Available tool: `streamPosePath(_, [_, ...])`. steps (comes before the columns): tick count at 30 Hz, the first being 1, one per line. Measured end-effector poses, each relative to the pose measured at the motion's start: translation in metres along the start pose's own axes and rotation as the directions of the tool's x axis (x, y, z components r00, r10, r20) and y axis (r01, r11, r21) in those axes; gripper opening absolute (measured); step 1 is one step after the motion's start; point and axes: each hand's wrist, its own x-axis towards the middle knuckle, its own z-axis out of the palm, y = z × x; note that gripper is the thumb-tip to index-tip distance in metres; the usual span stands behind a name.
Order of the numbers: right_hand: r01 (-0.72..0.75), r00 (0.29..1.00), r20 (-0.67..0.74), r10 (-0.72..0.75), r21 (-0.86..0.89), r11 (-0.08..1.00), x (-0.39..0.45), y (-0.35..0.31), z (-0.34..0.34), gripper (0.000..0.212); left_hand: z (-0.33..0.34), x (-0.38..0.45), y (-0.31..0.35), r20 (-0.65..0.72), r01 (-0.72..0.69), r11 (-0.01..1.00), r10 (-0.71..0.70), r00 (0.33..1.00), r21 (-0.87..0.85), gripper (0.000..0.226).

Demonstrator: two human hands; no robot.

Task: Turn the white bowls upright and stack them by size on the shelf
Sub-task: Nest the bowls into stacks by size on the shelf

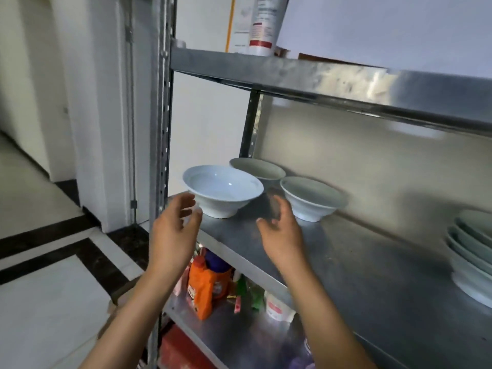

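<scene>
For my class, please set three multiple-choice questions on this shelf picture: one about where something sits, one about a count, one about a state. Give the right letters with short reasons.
1. Where does the stack of plates sit?
A. at the right end of the middle shelf
B. on the floor
C. on the top shelf

2. How many white bowls stand on the middle shelf?
A. one
B. three
C. five

3. What is the left hand doing?
A. gripping a plate
B. lifting a bottle
C. open, holding nothing, beside the front bowl

Answers:
1 A, the plates lie at the picture's right edge on the same steel shelf as the bowls.
2 B, the front bowl, a back bowl and a right bowl show.
3 C, its fingers are spread with nothing in them, as are the right hand's.
</scene>
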Motion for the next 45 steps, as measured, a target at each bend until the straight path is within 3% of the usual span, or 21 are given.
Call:
streamPosePath(4, [0.030,0.999,-0.026,-0.036,-0.199,0.980,0.032,0.019,-0.046,0.046,0.010,0.014,-0.014,-0.016,0.044,0.994,-0.042,0.999,0.105,0.042])
streamPosePath(9, [0.043,0.996,-0.053,-0.075,-0.446,0.894,0.073,0.046,-0.085,0.043,0.050,0.027,0.010,-0.063,-0.051,0.967,0.069,0.996,0.248,0.041])
streamPosePath(14, [0.001,0.999,-0.026,-0.019,-0.561,0.828,0.105,0.054,-0.088,0.046,0.098,0.034,0.021,0.101,-0.192,0.871,0.164,0.981,0.453,0.040])
streamPosePath(18, [-0.038,0.998,-0.068,-0.006,-0.633,0.774,0.117,0.064,-0.081,0.028,0.109,0.034,0.015,0.062,-0.193,0.848,0.187,0.980,0.493,0.034])
streamPosePath(21, [-0.079,0.995,-0.099,0.021,-0.636,0.767,0.119,0.065,-0.078,0.023,0.109,0.032,0.011,0.028,-0.222,0.843,0.239,0.971,0.490,0.031])
streamPosePath(23, [-0.120,0.990,-0.132,0.049,-0.605,0.787,0.121,0.062,-0.078,0.023,0.102,0.032,0.008,-0.028,-0.228,0.891,0.259,0.965,0.392,0.029])
streamPosePath(26, [-0.174,0.975,-0.210,0.076,-0.501,0.848,0.125,0.056,-0.080,0.020,0.084,0.038,0.003,-0.112,-0.163,0.961,0.191,0.975,0.222,0.015])
streamPosePath(28, [-0.185,0.965,-0.251,0.073,-0.458,0.869,0.131,0.049,-0.082,0.018,0.075,0.045,-0.001,-0.138,-0.123,0.969,0.155,0.978,0.213,0.010])
streamPosePath(40, [-0.171,0.897,-0.440,-0.044,-0.438,0.882,0.163,0.010,-0.093,0.021,0.049,0.050,-0.027,0.009,-0.168,0.980,0.168,0.986,0.105,0.016])
streamPosePath(45, [-0.010,0.880,-0.438,-0.182,-0.400,0.916,0.173,-0.003,-0.080,0.020,0.042,0.051,-0.034,-0.024,-0.165,0.980,0.169,0.985,0.107,0.009])
